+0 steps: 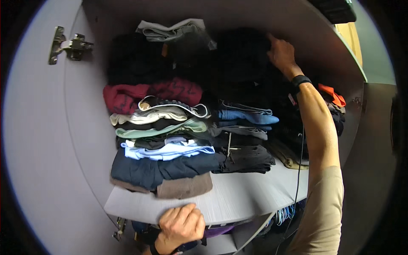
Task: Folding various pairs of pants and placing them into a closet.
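My right hand (282, 52) reaches high to the right side of a dark stack of folded clothes (242, 57). Its fingertips merge with the shadow there, so its grip is hidden. Low in the view, my left hand (183, 223) is curled into a fist at the front edge of a pale wooden shelf (236, 194), and no object shows in it. Above it rises a stack holding brown folded fabric (185, 186), a navy garment (188, 167), a light blue garment (169, 151), a green one (159, 130) and a dark red patterned one (127, 97).
A white cabinet door (38, 127) with a metal hinge (75, 46) stands at the left. Folded blue jeans (248, 117) lie in the middle stack. A thin black cable (299, 162) hangs beside my right arm. Hangers (285, 215) show below the shelf.
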`<move>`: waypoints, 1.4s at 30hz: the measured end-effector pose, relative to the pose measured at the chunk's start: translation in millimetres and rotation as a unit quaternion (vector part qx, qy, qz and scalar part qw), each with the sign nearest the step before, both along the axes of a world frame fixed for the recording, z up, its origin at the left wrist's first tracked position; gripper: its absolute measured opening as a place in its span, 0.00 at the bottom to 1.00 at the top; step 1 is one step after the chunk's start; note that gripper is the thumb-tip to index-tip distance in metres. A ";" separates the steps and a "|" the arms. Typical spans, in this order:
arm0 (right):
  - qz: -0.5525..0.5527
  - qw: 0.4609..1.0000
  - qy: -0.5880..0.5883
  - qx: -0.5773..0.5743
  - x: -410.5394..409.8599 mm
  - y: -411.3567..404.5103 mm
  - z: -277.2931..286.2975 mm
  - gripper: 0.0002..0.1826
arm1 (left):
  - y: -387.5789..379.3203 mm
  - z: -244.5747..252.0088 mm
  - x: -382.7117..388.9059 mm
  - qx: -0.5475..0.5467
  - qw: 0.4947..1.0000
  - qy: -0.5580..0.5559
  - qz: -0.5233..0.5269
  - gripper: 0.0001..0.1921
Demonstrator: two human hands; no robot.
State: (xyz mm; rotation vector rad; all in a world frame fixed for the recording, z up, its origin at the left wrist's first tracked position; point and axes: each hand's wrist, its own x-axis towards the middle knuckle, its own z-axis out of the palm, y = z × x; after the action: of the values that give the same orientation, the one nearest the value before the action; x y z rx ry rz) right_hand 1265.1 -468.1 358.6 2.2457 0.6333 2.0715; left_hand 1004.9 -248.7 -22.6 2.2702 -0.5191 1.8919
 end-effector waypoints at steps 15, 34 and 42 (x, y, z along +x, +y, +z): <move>-0.033 0.912 0.393 -0.113 44.8 49.3 -35.0 0.29 | -8.2 -1.5 -5.8 0.004 0.994 0.071 0.082 0.07; 0.122 0.911 0.371 -0.129 60.1 11.7 -65.9 0.32 | -11.4 9.7 -2.4 0.028 0.997 0.037 0.064 0.04; 0.259 0.846 0.466 0.014 84.4 23.4 8.7 0.33 | -11.2 9.0 -4.0 0.058 0.996 0.003 0.061 0.06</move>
State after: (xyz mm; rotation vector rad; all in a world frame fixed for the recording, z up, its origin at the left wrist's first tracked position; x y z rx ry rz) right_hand 1349.4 -444.7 367.3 3.3085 1.3539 0.8865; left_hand 1000.9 -259.9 -13.6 2.4313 -0.5123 1.9593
